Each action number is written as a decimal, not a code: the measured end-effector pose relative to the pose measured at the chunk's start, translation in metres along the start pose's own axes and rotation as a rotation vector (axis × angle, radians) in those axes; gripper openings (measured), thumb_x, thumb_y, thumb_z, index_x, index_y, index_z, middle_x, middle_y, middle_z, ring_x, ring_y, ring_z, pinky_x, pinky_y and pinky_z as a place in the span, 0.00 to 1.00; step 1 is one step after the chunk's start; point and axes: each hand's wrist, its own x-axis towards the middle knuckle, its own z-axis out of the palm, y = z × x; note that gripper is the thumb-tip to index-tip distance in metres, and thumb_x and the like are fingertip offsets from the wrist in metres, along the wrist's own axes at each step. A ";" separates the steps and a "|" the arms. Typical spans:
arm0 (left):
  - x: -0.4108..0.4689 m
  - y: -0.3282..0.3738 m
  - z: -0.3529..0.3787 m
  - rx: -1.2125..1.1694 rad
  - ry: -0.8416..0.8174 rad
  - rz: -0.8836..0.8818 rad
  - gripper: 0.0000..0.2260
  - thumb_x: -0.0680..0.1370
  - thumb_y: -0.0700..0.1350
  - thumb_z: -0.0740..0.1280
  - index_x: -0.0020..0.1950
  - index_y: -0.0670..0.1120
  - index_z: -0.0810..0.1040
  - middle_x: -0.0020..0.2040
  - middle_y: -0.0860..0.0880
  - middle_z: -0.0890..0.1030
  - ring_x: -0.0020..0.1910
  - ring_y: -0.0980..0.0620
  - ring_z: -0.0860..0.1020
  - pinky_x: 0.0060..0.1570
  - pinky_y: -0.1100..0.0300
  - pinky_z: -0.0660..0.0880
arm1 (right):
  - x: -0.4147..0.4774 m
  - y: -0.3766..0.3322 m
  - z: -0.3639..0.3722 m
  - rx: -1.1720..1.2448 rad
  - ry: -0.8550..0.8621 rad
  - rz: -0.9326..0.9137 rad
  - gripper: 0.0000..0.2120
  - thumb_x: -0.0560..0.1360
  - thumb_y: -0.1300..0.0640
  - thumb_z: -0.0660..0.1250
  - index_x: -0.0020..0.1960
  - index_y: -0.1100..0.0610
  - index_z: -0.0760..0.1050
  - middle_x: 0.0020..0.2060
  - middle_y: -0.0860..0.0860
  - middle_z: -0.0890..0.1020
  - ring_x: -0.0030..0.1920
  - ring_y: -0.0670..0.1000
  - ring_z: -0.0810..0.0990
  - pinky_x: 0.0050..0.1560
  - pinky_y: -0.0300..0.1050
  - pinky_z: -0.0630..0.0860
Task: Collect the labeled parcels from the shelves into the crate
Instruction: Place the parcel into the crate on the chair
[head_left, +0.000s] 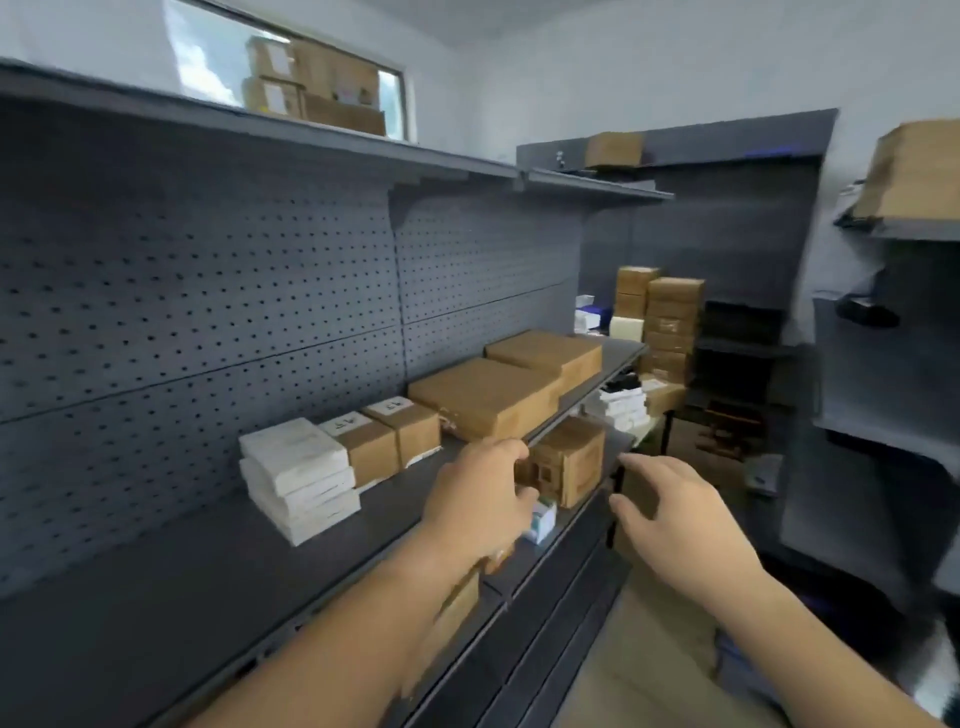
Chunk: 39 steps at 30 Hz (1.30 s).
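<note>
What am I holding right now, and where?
Right hand holds nothing. Left hand curls at the left edge of the brown box; grip cannot be told.

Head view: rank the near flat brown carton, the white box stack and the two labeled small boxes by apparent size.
1. near flat brown carton
2. white box stack; nearer the camera, so unsure.
3. left labeled box and right labeled box: alike, unranked.

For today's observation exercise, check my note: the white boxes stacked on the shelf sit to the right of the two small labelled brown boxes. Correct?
No. The head view shows the white boxes to the left of the labelled brown boxes, not the right.
</note>
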 end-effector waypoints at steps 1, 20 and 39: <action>0.003 -0.021 -0.007 0.026 0.023 -0.062 0.19 0.79 0.52 0.69 0.70 0.52 0.74 0.66 0.53 0.76 0.66 0.49 0.74 0.62 0.52 0.75 | 0.020 -0.013 0.017 0.021 -0.033 -0.055 0.24 0.80 0.50 0.68 0.75 0.49 0.71 0.70 0.48 0.75 0.69 0.50 0.73 0.67 0.44 0.71; 0.007 -0.199 -0.026 -0.084 0.424 -0.959 0.17 0.84 0.50 0.62 0.71 0.47 0.74 0.62 0.49 0.82 0.58 0.51 0.80 0.54 0.61 0.74 | 0.183 -0.193 0.242 0.477 -0.640 -0.572 0.30 0.78 0.43 0.68 0.77 0.53 0.70 0.69 0.48 0.76 0.68 0.50 0.76 0.70 0.46 0.73; -0.006 -0.155 -0.024 -0.527 0.872 -0.795 0.12 0.80 0.39 0.70 0.60 0.52 0.76 0.55 0.54 0.82 0.45 0.60 0.82 0.41 0.69 0.78 | 0.172 -0.166 0.220 1.110 -0.838 -0.240 0.19 0.77 0.62 0.73 0.63 0.47 0.73 0.53 0.40 0.85 0.53 0.41 0.84 0.54 0.43 0.81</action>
